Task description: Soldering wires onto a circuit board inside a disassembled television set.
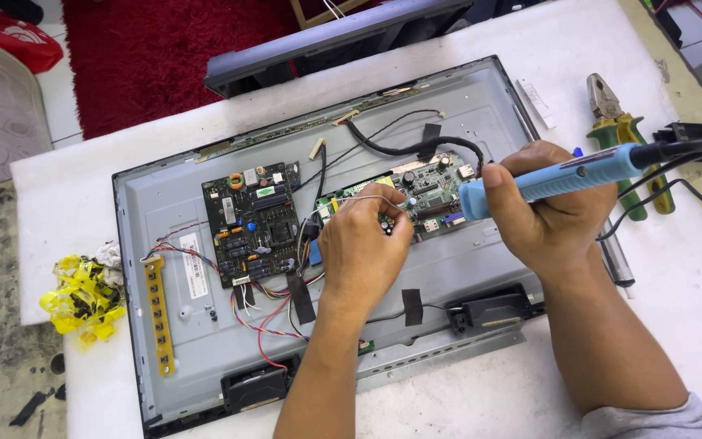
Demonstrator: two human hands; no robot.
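Note:
An opened flat screen lies back-up on the table, its grey metal panel point(188, 341) exposed. My left hand point(363, 244) rests over the green main board point(432, 191) and pinches a thin silver solder wire point(359, 197) that arcs to the left. My right hand point(542, 207) grips a blue soldering iron point(562, 177); its tip points left toward the green board and is hidden behind my fingers. A black power board point(253, 223) sits to the left of my left hand.
Green-handled pliers point(619, 126) lie at the table's right. A yellow crumpled bundle point(83, 297) sits at the left edge. A yellow button strip point(158, 313), coloured wires point(266, 325), black speakers point(493, 309) and a grey stand point(327, 41) surround the boards.

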